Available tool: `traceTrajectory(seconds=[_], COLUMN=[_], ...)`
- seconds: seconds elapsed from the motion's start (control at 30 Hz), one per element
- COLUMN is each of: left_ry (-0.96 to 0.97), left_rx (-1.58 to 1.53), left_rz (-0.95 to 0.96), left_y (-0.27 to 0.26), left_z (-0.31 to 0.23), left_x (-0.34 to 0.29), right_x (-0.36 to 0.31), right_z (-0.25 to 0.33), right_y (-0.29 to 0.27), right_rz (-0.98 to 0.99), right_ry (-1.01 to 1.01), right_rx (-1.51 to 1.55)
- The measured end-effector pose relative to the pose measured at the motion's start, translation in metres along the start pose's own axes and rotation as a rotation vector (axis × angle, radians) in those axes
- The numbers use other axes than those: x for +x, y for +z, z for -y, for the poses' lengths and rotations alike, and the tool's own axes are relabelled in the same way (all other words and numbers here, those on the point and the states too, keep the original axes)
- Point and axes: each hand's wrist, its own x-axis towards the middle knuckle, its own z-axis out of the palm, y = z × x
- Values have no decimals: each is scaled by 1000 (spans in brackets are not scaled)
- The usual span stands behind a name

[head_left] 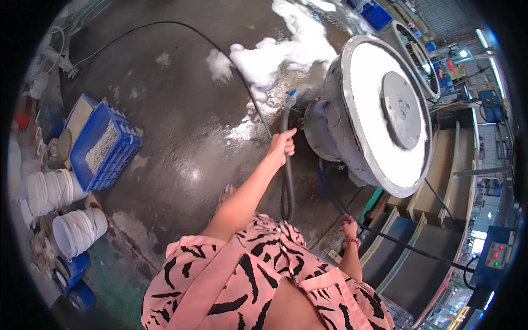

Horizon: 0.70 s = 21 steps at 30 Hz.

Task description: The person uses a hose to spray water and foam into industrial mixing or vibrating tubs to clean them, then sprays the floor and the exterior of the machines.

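Holding a thin black hose (170, 22) in curled fingers of the left hand (281, 147), just beside a thicker grey hose (289, 184); facing a round grey vessel (337, 124), near and right of those fingers; bending the right hand (350, 227) at a dark cable (407, 245), cannot tell whether gripping it

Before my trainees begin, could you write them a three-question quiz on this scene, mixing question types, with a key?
1. True or false: white foam lies on the floor.
2. Which is nearer the blue crate of pale bits: the left hand or the right hand?
3. What shape is the grey plate in the middle of the big tub? A square, B round, C triangular.

Key: 1 true; 2 left hand; 3 B.
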Motion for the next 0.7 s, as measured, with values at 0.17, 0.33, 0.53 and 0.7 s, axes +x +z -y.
traceTrajectory(seconds=[0.17,0.33,0.53,0.7], left_ry=[-74,-231,-289,-313], left_rx=[-18,-22,-74,-109], left_rz=[29,84,44,-121], left_y=[3,6,-27,-42], left_z=[-16,-37,-107,-147], left_x=[6,41,85,94], right_x=[4,-18,-35,-9], right_z=[12,-15,81,212], right_y=[18,58,102,109], right_rz=[-25,-75,5,88], right_ry=[85,96,554,384], right_rx=[150,55,176,78])
